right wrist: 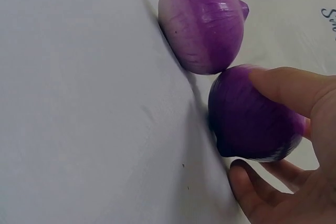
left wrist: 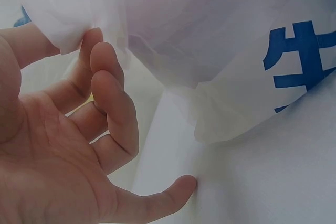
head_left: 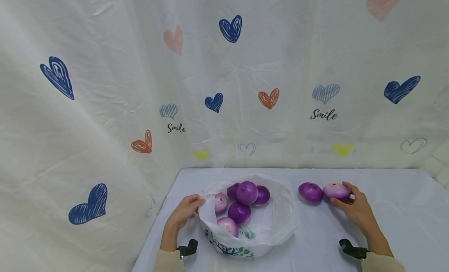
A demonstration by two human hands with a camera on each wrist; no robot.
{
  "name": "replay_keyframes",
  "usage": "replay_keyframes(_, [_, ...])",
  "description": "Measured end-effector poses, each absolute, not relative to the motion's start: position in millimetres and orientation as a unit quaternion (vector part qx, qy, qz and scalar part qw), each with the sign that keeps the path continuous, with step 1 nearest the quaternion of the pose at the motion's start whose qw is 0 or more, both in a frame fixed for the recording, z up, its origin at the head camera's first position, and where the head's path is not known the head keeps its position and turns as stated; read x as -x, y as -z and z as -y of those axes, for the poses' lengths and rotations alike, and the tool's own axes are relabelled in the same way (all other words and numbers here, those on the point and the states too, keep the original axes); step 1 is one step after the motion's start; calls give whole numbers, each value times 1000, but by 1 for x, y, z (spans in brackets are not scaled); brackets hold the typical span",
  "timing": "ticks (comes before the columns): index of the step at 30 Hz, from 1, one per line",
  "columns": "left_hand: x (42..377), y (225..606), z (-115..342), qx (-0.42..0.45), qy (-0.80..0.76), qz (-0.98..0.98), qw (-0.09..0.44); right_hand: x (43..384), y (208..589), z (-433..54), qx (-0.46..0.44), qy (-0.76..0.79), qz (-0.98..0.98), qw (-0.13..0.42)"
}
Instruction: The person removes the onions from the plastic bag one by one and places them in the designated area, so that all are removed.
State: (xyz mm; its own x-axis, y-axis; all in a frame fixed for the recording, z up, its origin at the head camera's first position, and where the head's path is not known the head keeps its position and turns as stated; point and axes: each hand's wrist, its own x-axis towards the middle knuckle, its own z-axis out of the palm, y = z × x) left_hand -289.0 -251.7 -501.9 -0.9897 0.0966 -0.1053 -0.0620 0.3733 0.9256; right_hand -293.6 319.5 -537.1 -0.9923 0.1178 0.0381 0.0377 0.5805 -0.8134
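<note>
A white plastic bag (head_left: pixel 285 225) stands wide open on the table, with several onions inside, some deep purple (head_left: pixel 247 193) and some pale pink (head_left: pixel 227 226). My left hand (head_left: pixel 185 211) pinches the bag's left rim between thumb and forefinger; the left wrist view shows the other fingers bent and holding nothing. Off to the right, my right hand (head_left: pixel 357 209) grips a purple onion (right wrist: pixel 254 114), thumb on one side and fingers on the other. In the head view this onion shows its pale pink end. A second purple onion (head_left: pixel 310 192) lies against it on its left.
A white cloth (head_left: pixel 414 209) covers the table. Behind it hangs a pale curtain (head_left: pixel 294 61) printed with hearts and the word Smile. A black wrist camera (head_left: pixel 188 247) is on the left wrist, another (head_left: pixel 352 249) on the right.
</note>
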Motion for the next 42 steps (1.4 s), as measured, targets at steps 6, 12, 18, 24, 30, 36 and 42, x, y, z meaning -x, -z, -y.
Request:
replay_keyframes(6, [289, 502, 252, -11, -560, -825, 72, 293, 537, -319, 51, -458, 886, 44])
replay_keyframes(12, [288, 502, 252, -11, -561, -824, 73, 291, 534, -320, 52, -457, 887, 45])
replay_keyframes(18, [287, 502, 252, -10, -558, -827, 69, 291, 533, -323, 54, -453, 888, 51])
replay_keyframes(24, [287, 504, 251, -11, -556, -828, 64, 290, 530, -328, 58, -444, 892, 55])
replay_keyframes(30, [287, 504, 251, -13, -560, -826, 66, 287, 525, -332, 67, -443, 892, 64])
replay_keyframes(36, [288, 505, 251, -14, -561, -825, 66, 285, 519, -335, 71, -426, 897, 94])
replay_keyframes(42, [289, 505, 252, -14, -559, -826, 64, 282, 504, -328, 67, -416, 900, 110])
